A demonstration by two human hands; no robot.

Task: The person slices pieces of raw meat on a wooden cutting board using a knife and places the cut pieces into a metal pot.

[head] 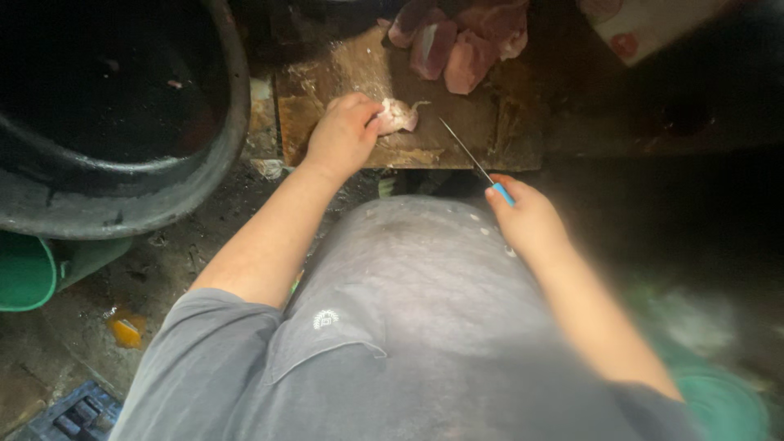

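Note:
My left hand (343,135) grips a small pale pink piece of raw meat (398,116) and presses it onto a worn wooden cutting board (343,69). My right hand (529,219) holds a thin knife (467,151) with a blue handle. Its blade points up and left toward the meat, with the tip a short way from it. Several larger pink chunks of raw meat (461,41) lie together at the far end of the board.
A big dark round basin (122,188) stands at the left, with a green container (28,273) under its rim. A white bag with red marks (645,24) sits at the top right. Round green lid-like thing (719,400) at lower right, blue crate (73,412) at lower left.

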